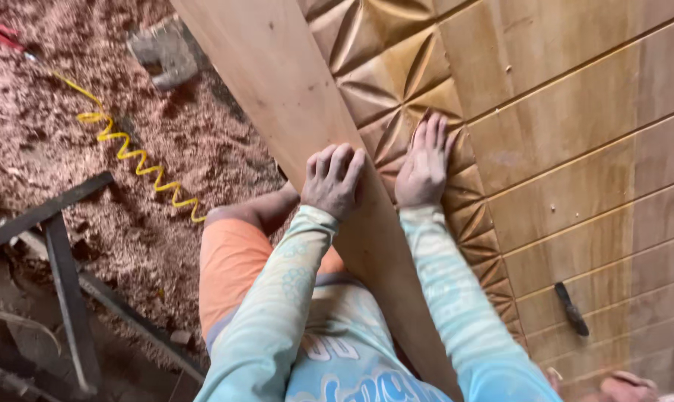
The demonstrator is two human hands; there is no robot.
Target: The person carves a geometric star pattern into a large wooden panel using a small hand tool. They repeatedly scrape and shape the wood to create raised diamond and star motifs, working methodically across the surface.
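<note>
We press our left hand [333, 181], fingers curled, onto the plain plank [292, 112] that lies slantwise over the carved wooden door panel [575, 149], apparently to keep it from sliding. Our right hand [424, 165] lies flat and open on the band of carved diamond relief [396, 82] just beside the plank's edge, gripping nothing. A dark tool [571, 309] rests on the grooved boards near our right arm. Below, a yellow coiled hose [132, 152] trails across the sawdust floor [128, 223].
</note>
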